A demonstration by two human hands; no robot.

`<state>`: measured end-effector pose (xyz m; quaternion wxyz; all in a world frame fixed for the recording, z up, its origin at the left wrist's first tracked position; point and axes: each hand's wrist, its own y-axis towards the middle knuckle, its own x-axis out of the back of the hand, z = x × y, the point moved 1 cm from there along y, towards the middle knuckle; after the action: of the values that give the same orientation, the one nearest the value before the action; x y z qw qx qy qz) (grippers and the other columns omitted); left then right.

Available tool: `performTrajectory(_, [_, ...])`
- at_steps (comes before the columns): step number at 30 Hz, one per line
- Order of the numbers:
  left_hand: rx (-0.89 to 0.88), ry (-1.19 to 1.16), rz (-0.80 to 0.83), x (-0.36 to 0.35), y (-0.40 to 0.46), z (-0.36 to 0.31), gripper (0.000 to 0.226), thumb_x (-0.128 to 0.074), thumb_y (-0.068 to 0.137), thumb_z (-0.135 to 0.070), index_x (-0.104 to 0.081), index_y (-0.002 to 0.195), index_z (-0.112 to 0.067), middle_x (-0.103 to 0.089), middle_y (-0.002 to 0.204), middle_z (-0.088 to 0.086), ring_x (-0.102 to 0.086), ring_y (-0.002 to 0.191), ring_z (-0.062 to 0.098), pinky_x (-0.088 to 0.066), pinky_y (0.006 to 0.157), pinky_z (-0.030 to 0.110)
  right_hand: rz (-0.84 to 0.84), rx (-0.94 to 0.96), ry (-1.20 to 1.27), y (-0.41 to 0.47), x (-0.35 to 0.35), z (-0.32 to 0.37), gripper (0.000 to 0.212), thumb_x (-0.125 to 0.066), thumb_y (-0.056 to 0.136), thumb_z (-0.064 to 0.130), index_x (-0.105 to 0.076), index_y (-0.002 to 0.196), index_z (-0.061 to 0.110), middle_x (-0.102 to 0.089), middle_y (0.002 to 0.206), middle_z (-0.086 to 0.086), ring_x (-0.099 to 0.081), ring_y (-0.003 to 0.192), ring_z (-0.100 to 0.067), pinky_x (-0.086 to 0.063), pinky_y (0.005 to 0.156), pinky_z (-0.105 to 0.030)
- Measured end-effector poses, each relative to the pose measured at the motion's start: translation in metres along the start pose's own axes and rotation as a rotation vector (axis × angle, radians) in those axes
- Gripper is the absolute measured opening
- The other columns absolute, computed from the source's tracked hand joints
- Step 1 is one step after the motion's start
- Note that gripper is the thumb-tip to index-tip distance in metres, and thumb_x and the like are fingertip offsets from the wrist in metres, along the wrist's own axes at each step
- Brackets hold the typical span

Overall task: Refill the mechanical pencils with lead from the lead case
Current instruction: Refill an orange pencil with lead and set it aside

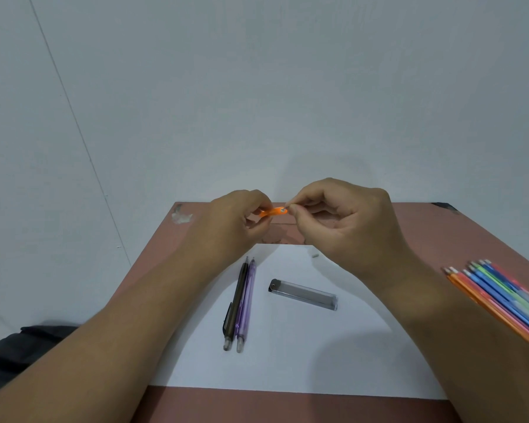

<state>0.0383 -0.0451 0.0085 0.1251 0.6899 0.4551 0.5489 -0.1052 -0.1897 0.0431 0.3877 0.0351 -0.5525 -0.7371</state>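
My left hand (237, 222) grips an orange mechanical pencil (274, 211), held up over the far part of the table with its open end toward the right. My right hand (338, 221) pinches something thin, probably a lead, at that end; it is too small to make out. Most of the orange pencil is hidden in my left fist. On the white paper (303, 346) below lie a dark olive pencil (235, 303) and a purple pencil (246, 305) side by side. The clear lead case (304, 294) with a black cap lies to their right.
A bundle of several coloured pencils (498, 297) lies at the right edge of the reddish-brown table (287, 404). A tiny white piece (315, 255) sits on the paper near my right wrist. A dark bag (16, 349) is on the floor at left. A pale wall stands behind.
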Motion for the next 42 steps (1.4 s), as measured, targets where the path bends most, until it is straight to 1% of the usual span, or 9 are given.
performTrajectory(11, [-0.007, -0.008, -0.003, 0.0, -0.001, -0.001, 0.007, -0.071, 0.09, -0.023, -0.07, 0.096, -0.025, -0.067, 0.085, -0.013, -0.062, 0.084, 0.005, -0.052, 0.071, 0.024, 0.004, 0.019, -0.026, 0.0, 0.0, -0.001, 0.007, -0.075, 0.084, -0.001, -0.074, 0.084, 0.006, -0.074, 0.079, 0.005, -0.071, 0.078, -0.004, -0.055, 0.076, -0.016])
performTrajectory(16, [-0.008, 0.003, 0.001, 0.001, -0.001, -0.002, 0.008, -0.071, 0.09, -0.023, -0.071, 0.098, -0.025, -0.068, 0.087, -0.012, -0.063, 0.085, 0.005, -0.053, 0.072, 0.025, 0.004, 0.07, -0.092, 0.001, -0.001, -0.003, 0.007, -0.076, 0.084, 0.001, -0.075, 0.084, 0.007, -0.074, 0.079, 0.004, -0.07, 0.077, -0.008, -0.058, 0.072, -0.029])
performTrajectory(20, [-0.003, 0.033, -0.012, 0.003, -0.002, -0.006, 0.006, -0.07, 0.091, -0.027, -0.071, 0.097, -0.027, -0.068, 0.086, -0.014, -0.062, 0.086, 0.002, -0.047, 0.072, 0.011, 0.024, 0.062, -0.134, 0.001, -0.001, -0.006, 0.006, -0.076, 0.084, 0.005, -0.077, 0.086, 0.01, -0.074, 0.081, 0.006, -0.07, 0.078, -0.008, -0.057, 0.071, -0.032])
performTrajectory(22, [0.0, 0.011, 0.0, 0.002, -0.002, -0.006, 0.006, -0.069, 0.091, -0.03, -0.071, 0.097, -0.028, -0.067, 0.087, -0.016, -0.063, 0.086, 0.001, -0.05, 0.073, 0.015, 0.026, 0.054, -0.145, 0.001, -0.001, -0.007, 0.006, -0.077, 0.084, 0.006, -0.077, 0.086, 0.011, -0.074, 0.081, 0.006, -0.07, 0.077, -0.008, -0.056, 0.071, -0.032])
performTrajectory(24, [0.002, -0.026, 0.017, 0.001, -0.002, -0.005, 0.008, -0.067, 0.091, -0.032, -0.07, 0.098, -0.028, -0.068, 0.087, -0.016, -0.064, 0.086, 0.002, -0.056, 0.075, 0.029, 0.02, 0.041, -0.148, 0.002, -0.001, -0.007, 0.005, -0.078, 0.084, 0.006, -0.078, 0.086, 0.012, -0.074, 0.08, 0.006, -0.07, 0.077, -0.008, -0.056, 0.07, -0.032])
performTrajectory(26, [0.014, -0.048, 0.036, 0.001, -0.002, -0.004, 0.01, -0.067, 0.091, -0.032, -0.07, 0.099, -0.027, -0.069, 0.089, -0.015, -0.066, 0.087, 0.002, -0.057, 0.076, 0.034, 0.012, 0.027, -0.146, 0.003, -0.002, -0.007, 0.006, -0.078, 0.084, 0.007, -0.078, 0.086, 0.012, -0.075, 0.081, 0.006, -0.07, 0.077, -0.007, -0.056, 0.071, -0.032])
performTrajectory(32, [0.037, -0.083, 0.053, 0.001, -0.003, -0.007, 0.025, -0.056, 0.086, -0.049, -0.068, 0.097, -0.03, -0.069, 0.088, -0.016, -0.066, 0.085, 0.001, -0.057, 0.074, 0.034, 0.019, -0.07, -0.105, 0.001, -0.003, -0.008, 0.016, -0.077, 0.084, 0.011, -0.078, 0.1, 0.015, -0.076, 0.091, 0.008, -0.071, 0.085, -0.003, -0.057, 0.079, -0.026])
performTrajectory(36, [0.066, -0.101, 0.064, 0.001, -0.002, -0.006, 0.011, -0.065, 0.089, -0.034, -0.069, 0.098, -0.028, -0.069, 0.089, -0.015, -0.067, 0.086, 0.002, -0.058, 0.077, 0.036, 0.017, -0.1, -0.103, 0.002, -0.002, -0.008, 0.022, -0.075, 0.085, 0.009, -0.077, 0.105, 0.016, -0.076, 0.092, 0.008, -0.071, 0.086, -0.002, -0.057, 0.081, -0.02])
performTrajectory(42, [0.082, -0.101, 0.06, 0.002, -0.002, -0.007, 0.009, -0.067, 0.091, -0.027, -0.07, 0.1, -0.027, -0.07, 0.09, -0.016, -0.066, 0.086, -0.001, -0.057, 0.079, 0.031, 0.02, -0.201, -0.161, 0.002, -0.001, -0.013, 0.02, -0.071, 0.089, 0.008, -0.078, 0.102, 0.022, -0.074, 0.09, 0.014, -0.069, 0.08, -0.003, -0.054, 0.072, -0.014])
